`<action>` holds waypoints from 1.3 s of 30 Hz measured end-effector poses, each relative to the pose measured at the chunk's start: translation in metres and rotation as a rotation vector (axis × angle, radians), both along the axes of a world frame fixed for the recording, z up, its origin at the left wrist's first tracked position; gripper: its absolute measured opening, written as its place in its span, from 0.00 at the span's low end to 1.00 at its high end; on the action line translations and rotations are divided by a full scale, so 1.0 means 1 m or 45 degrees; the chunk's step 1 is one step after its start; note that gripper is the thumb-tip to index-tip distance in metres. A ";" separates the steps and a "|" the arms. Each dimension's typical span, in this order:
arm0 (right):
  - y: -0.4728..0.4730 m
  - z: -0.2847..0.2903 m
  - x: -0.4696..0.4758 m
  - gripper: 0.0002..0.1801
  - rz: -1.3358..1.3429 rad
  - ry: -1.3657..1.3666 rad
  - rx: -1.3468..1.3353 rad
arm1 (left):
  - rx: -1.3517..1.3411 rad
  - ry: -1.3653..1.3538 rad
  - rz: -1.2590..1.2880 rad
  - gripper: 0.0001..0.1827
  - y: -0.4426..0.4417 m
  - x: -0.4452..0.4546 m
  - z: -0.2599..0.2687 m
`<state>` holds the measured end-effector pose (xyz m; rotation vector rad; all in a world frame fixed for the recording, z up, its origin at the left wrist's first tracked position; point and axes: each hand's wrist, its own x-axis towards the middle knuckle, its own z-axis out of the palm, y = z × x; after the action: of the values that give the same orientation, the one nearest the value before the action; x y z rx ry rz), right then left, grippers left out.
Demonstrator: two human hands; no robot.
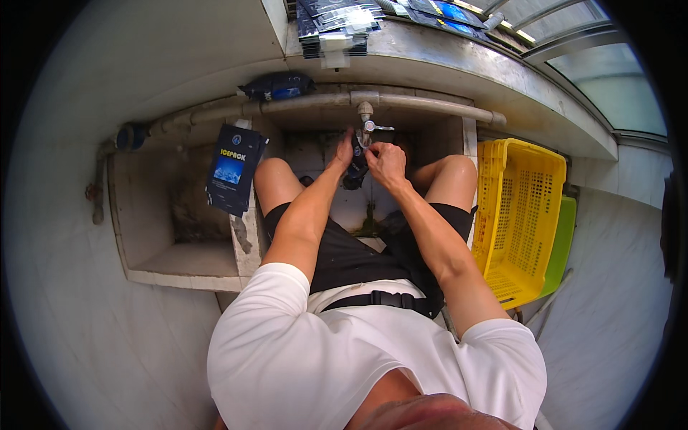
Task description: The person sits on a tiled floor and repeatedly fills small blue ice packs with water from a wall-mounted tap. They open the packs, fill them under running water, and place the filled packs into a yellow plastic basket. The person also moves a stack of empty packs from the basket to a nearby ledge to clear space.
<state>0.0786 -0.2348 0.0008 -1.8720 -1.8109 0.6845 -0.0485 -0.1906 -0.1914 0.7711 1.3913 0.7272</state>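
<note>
A dark ice pack pouch [355,167] hangs upright under the metal water tap [369,127], its top edge close to the spout. My left hand [344,151] holds the pouch's left side. The fingers of my right hand [386,162] are bent at its upper right edge, beside the spout. Whether water is running I cannot tell. Flat ice pack pouches [232,169] lie stacked on the divider between the two tiled basins, left of my knee. A plump dark pouch [279,86] rests on the ledge behind the pipe.
A plastic pipe [306,102] runs along the back wall. More flat pouches [336,45] are piled on the window sill [414,45]. The left tiled basin [185,267] has a stained bottom. Yellow perforated crates [529,215] stand at the right, with a green container [560,244] behind.
</note>
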 end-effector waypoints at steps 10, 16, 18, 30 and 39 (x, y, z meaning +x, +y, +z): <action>-0.019 -0.058 0.005 0.46 -0.229 0.494 -0.393 | -0.603 -0.162 0.334 0.36 -0.033 -0.007 0.029; -0.045 -0.057 0.016 0.39 -0.298 0.788 -0.908 | -0.990 -0.303 -0.047 0.33 -0.068 -0.028 0.091; -0.047 -0.024 0.043 0.39 -0.416 0.999 -1.008 | -0.714 -0.203 -0.234 0.38 -0.054 -0.044 0.123; -0.216 0.097 0.447 0.43 -1.071 0.177 0.080 | 0.329 0.518 0.381 0.21 0.022 -0.241 0.238; -0.358 -0.158 0.451 0.21 -0.645 0.276 -0.598 | 0.176 1.619 0.365 0.29 -0.053 -0.340 0.174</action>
<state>0.5300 -0.5931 -0.1569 -2.3161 -1.0288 1.1259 -0.3882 -0.2437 -0.0172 1.2441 2.6497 0.5299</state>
